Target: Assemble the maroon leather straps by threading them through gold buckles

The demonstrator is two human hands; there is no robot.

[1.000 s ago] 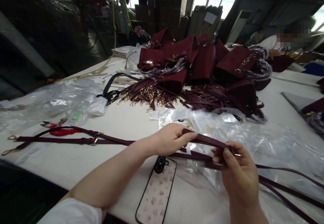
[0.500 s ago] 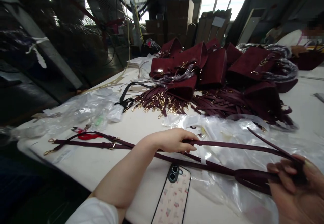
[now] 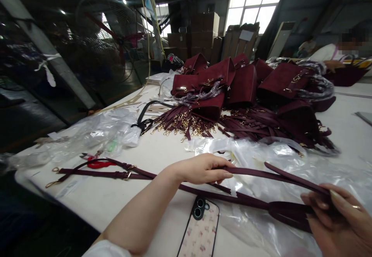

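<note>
A long burgundy strap point(image 3: 261, 173) stretches between my two hands above the table. My left hand point(image 3: 205, 168) pinches it near the middle, fingers closed and pointing right. At the lower right, my right hand point(image 3: 338, 214) is closed around gathered strap, one loose end sticking out to the left above it. More strap lies looped below, between the hands. On the left, strap ends with gold clasps point(image 3: 52, 184) and a gold buckle point(image 3: 127, 175) rest on the table. Below my left wrist lies a phone point(image 3: 200, 230) in a floral case.
Burgundy handbags point(image 3: 241, 84) are heaped at the back over a pile of straps with gold clasps point(image 3: 186, 123). Clear plastic bags point(image 3: 99, 127) lie left, with more under my right hand. Red-handled snips point(image 3: 100, 164) sit at left. Another person point(image 3: 331, 53) works at far right.
My right hand has shifted slightly left along with the strap, and the loose strap end has swung left. My left hand keeps its pinch. The view has tilted slightly.
</note>
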